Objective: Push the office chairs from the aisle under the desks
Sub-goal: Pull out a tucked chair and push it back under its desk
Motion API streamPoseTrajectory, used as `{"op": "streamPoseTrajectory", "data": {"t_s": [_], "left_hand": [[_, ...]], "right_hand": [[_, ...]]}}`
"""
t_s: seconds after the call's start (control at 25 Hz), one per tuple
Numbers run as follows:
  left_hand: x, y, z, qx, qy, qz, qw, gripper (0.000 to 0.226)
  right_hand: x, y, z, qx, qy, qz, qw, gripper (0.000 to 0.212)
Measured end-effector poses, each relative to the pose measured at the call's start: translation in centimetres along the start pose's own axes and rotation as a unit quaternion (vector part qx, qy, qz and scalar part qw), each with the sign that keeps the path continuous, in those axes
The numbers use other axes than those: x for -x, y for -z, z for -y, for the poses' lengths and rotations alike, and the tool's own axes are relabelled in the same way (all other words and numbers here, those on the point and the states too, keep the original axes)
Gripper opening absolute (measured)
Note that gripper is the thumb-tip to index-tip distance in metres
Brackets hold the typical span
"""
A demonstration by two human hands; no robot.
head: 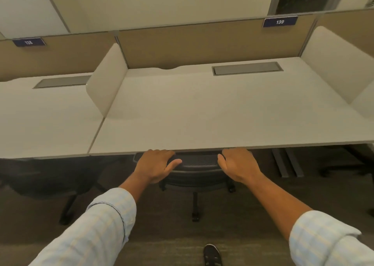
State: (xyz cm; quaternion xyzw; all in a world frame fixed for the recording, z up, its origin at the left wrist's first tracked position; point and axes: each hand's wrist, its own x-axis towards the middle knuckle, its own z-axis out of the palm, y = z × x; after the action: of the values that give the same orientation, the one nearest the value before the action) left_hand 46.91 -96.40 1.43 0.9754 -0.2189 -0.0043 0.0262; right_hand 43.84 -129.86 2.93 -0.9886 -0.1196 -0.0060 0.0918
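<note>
A black office chair [197, 164] sits mostly under the white desk [212, 114] marked 139; only the top of its mesh backrest and its wheeled base show past the desk's front edge. My left hand [156, 165] rests on the left end of the backrest top, fingers curled over it and thumb out. Over the right end of the backrest lies my right hand [237, 163], its fingertips touching the desk edge. Another black chair [46, 182] stands tucked under the neighbouring desk [44, 120] on the left.
Beige dividers [105, 79] and a tan back panel [192, 45] enclose the desks. A grey cable tray lid [247, 68] lies in the desk top. Desk legs [287, 161] and a further chair base [344, 169] stand at right. My shoe [211, 254] is on the carpet.
</note>
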Motion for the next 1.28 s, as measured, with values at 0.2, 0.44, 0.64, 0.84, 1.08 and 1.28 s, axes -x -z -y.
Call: {"op": "streamPoseTrajectory", "data": {"t_s": [0.2,0.44,0.64,0.84,1.08,1.28], "left_hand": [[1.2,0.2,-2.2,0.005,-0.010,-0.009,1.000,0.074],[2.6,0.3,-4.5,0.009,-0.050,0.014,0.999,0.084],[2.2,0.4,-6.2,0.007,-0.051,0.005,0.999,0.091],[0.5,0.6,-7.4,-0.005,-0.054,-0.005,0.999,0.100],[-2.3,0.7,-9.5,-0.004,-0.052,-0.001,0.999,0.100],[-4.5,0.5,-10.5,0.013,-0.044,-0.013,0.999,0.092]], "right_hand": [[2.0,0.3,-0.8,0.030,-0.021,-0.004,0.999,0.046],[5.4,0.3,-1.3,0.034,-0.043,-0.015,0.998,0.045],[6.0,0.6,-2.6,0.030,-0.056,-0.020,0.998,0.042],[4.8,1.1,-4.6,0.028,-0.058,-0.022,0.998,0.043],[3.6,1.5,-8.0,0.018,-0.062,-0.021,0.998,0.044],[2.5,1.8,-9.9,0.024,-0.060,-0.025,0.998,0.047]]}}
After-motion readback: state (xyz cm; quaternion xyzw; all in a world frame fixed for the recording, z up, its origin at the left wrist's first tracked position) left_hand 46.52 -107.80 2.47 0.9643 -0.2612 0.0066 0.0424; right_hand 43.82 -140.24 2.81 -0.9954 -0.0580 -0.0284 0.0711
